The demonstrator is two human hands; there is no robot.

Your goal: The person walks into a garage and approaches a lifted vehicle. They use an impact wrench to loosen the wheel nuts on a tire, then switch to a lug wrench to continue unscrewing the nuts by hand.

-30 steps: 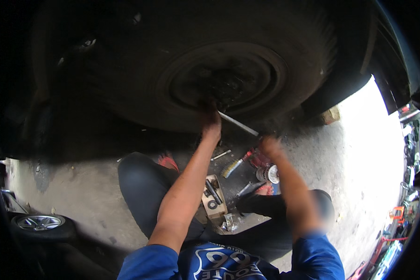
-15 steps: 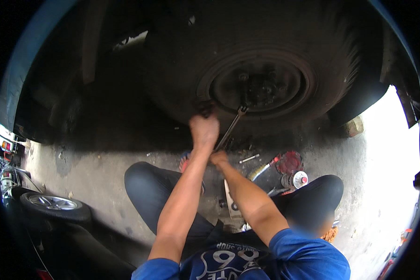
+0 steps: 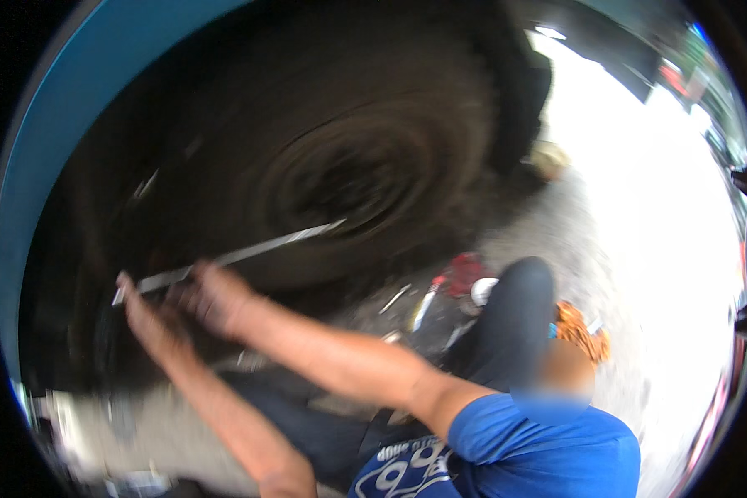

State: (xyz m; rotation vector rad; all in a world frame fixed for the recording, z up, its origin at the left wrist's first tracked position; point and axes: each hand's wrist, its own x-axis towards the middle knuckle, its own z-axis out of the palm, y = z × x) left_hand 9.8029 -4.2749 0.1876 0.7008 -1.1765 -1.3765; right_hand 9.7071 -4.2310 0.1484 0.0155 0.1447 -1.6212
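Observation:
A long metal wrench [image 3: 261,249] slants up from the left to the lower edge of a big dark wheel [image 3: 349,184]. Round the wrench near its left end is my left hand [image 3: 153,319], blurred, with a finger or thumb showing above the shaft. My right hand [image 3: 216,299] grips the same shaft a little farther along, toward the wheel. The wrench's far end lies against the dark rim area; motion blur and shade hide whether it sits on a nut. The wheel's middle is too dark to make out its parts.
A blue curved body panel [image 3: 66,158] arches over the wheel. On the floor by my right knee lie a red dish-like thing [image 3: 466,274], a white-topped can [image 3: 483,290], a red-and-yellow handled tool [image 3: 427,303] and a thin rod [image 3: 395,299]. An orange-brown cloth [image 3: 574,332] lies farther right.
My view has turned and shifted. Both hands have swung left, taking the wrench from a steep slant to a flatter one. My left hand, earlier off the shaft near the rim, now holds the wrench.

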